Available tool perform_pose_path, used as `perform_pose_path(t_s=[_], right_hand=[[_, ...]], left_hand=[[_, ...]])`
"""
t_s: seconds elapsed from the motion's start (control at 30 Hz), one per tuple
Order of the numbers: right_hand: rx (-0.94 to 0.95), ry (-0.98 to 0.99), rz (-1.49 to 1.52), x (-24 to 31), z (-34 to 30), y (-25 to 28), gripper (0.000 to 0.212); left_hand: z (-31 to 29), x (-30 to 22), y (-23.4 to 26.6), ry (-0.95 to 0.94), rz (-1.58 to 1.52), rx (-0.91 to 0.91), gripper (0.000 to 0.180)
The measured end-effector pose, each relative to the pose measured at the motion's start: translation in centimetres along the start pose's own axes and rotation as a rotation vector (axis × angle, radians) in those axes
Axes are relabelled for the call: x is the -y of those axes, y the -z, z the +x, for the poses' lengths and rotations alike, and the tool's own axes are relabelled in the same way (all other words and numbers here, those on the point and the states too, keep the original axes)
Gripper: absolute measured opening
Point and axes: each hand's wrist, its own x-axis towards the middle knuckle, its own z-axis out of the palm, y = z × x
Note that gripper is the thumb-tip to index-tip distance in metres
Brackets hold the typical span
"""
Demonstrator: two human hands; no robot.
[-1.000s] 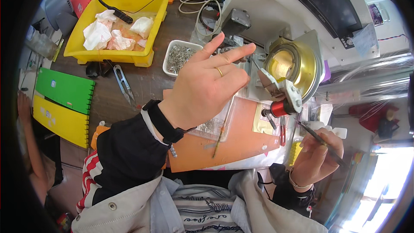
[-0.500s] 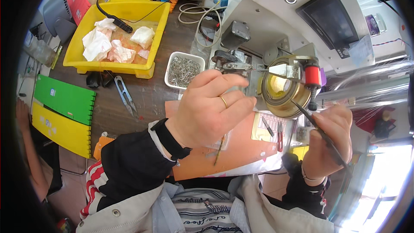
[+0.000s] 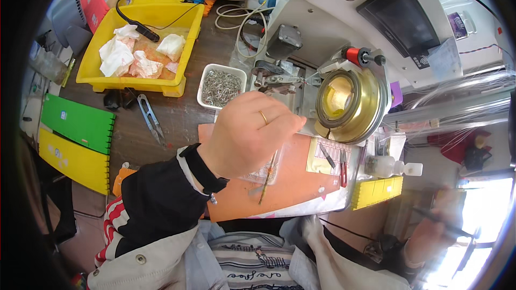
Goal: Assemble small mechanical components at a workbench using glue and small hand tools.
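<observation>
My left hand (image 3: pixel 255 134) is above the orange mat, its fingers pinched together close to the machine's clamp. Whatever those fingertips hold is too small or hidden to make out. Off to the lower right, my right hand (image 3: pixel 434 228) is smeared by motion, closed around a slender dark pointed tool (image 3: pixel 454 230). A round brass-coloured drum (image 3: pixel 371 108) with a dark ring and a shiny hollow centre sits on the machine, right of my left fingertips. Above it, an arm with a red roller (image 3: pixel 355 55) is raised. A small metal clamp (image 3: pixel 287 79) stands beyond my left fingers.
A white tray of small metal hooks (image 3: pixel 200 98) stands beyond my left wrist. Thread snips (image 3: pixel 150 118) and a yellow bin (image 3: pixel 185 70) with crumpled tissues are at left. On the orange mat (image 3: pixel 231 204) lie red-handled scissors (image 3: pixel 344 169). A clear bottle (image 3: pixel 381 166) stands near its right edge.
My right hand has moved away from the drum, down and right, with the dark tool. The red roller arm has swung up off the drum. My left hand has shifted slightly left and down.
</observation>
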Motion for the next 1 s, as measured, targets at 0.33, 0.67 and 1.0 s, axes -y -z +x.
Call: perform_pose_path(t_s=[0.33, 0.67, 1.0], right_hand=[[0.195, -0.143, 0.162, -0.7, -2.4, -3.6, 0.027], [-0.021, -0.316, -0.372, -2.0, -7.7, 8.3, 0.018], [-0.009, 0.008, -1.002, -4.7, -4.8, 10.4, 0.022]], left_hand=[[-0.3, 0.3, -0.7, -0.055, 0.106, -0.010, 0.018], [-0.7, 1.1, 0.1, 0.146, -0.027, 0.121, 0.017], [-1.4, 1.3, -0.4, 0.197, 0.046, 0.118, 0.019]])
